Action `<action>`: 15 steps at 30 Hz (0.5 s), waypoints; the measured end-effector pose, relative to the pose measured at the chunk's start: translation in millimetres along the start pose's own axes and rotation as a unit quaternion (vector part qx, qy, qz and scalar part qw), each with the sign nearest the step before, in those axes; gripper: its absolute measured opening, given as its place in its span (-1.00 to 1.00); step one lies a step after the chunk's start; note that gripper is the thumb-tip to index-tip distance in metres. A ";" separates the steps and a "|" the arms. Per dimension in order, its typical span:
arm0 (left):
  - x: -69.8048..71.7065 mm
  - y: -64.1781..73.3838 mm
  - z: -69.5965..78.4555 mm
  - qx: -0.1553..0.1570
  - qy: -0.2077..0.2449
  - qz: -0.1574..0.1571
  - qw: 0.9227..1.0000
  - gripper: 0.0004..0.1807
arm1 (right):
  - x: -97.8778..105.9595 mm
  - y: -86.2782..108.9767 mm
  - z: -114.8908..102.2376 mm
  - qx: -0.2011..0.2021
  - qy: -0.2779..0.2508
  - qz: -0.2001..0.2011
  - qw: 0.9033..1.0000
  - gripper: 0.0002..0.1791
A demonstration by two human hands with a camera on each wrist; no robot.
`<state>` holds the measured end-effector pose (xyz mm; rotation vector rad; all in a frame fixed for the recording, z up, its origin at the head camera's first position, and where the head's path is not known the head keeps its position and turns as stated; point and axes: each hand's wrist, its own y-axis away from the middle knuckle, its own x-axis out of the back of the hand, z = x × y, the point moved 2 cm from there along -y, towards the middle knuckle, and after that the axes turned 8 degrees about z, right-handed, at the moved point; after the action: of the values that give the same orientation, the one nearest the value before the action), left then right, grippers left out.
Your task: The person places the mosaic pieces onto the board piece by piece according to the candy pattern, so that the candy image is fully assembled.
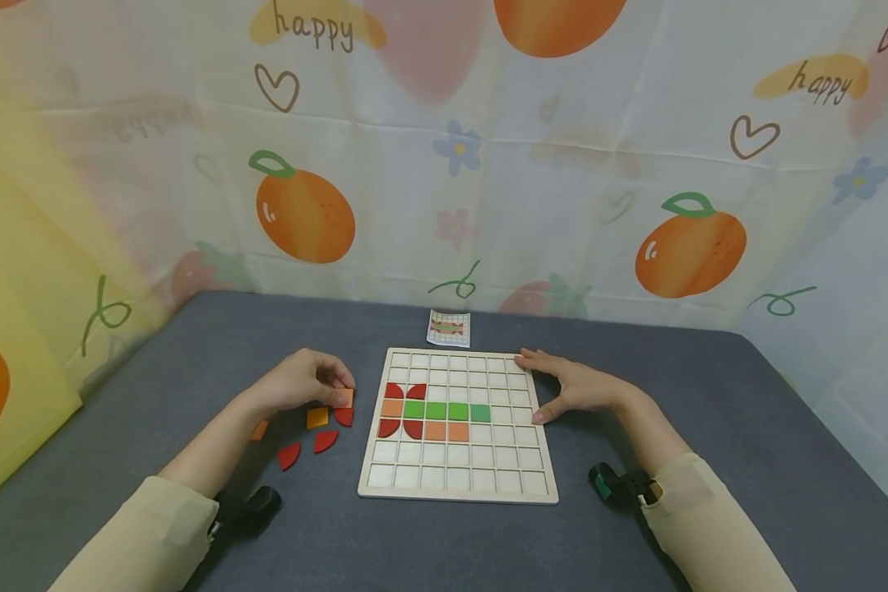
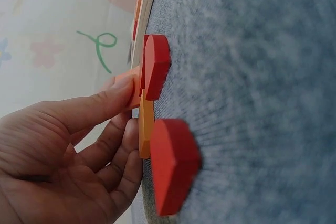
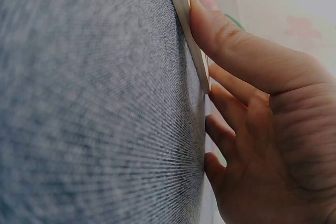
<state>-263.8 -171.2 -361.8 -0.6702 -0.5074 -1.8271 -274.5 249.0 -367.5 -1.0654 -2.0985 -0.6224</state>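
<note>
Left of the board, my left hand [image 1: 307, 382] pinches a light orange square tile [image 1: 344, 398] between thumb and fingers. In the left wrist view that tile [image 2: 135, 93] shows by the thumb tip, behind red quarter-circle pieces [image 2: 173, 163]. My right hand [image 1: 579, 385] rests at the right edge of the white gridded board [image 1: 459, 485], fingers spread, thumb on the rim. On the board, a row of green tiles [image 1: 437, 410] begins beside an orange tile [image 1: 392, 408]. Red quarter-circles [image 1: 413, 428] sit above and below its left end, with two orange tiles [image 1: 447, 431] in the lower row.
Loose red quarter-circles [image 1: 326, 441], a yellow-orange square [image 1: 316, 418] and an orange piece [image 1: 259, 430] partly behind my left wrist lie on the dark grey table [image 1: 444, 543]. A small printed pattern card [image 1: 448, 328] lies beyond the board. A fruit-patterned cloth [image 1: 459, 205] hangs behind.
</note>
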 end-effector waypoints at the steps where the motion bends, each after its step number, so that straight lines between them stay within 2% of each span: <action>1: 0.1 0.5 0.9 0.004 0.004 0.001 1.000 -0.78 | 0.0 0.0 0.0 0.000 0.000 0.000 1.000 0.16; 6: 0.5 0.0 5.5 0.009 0.004 0.011 1.000 -0.77 | 0.2 0.2 -0.4 0.002 -0.002 -0.001 1.000 0.16; 10: -1.0 -0.9 14.1 -0.009 -0.002 0.022 1.000 -0.75 | 0.4 0.4 -0.4 0.003 -0.002 -0.002 1.000 0.16; 15: -10.0 -2.9 27.9 -0.024 0.009 0.030 0.999 -0.74 | -0.2 -0.1 0.0 0.005 -0.002 -0.002 1.000 0.16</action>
<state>-258.2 -145.6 -347.5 -0.6936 -0.4267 -1.7923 -274.4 248.9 -367.6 -1.0580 -2.1046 -0.6120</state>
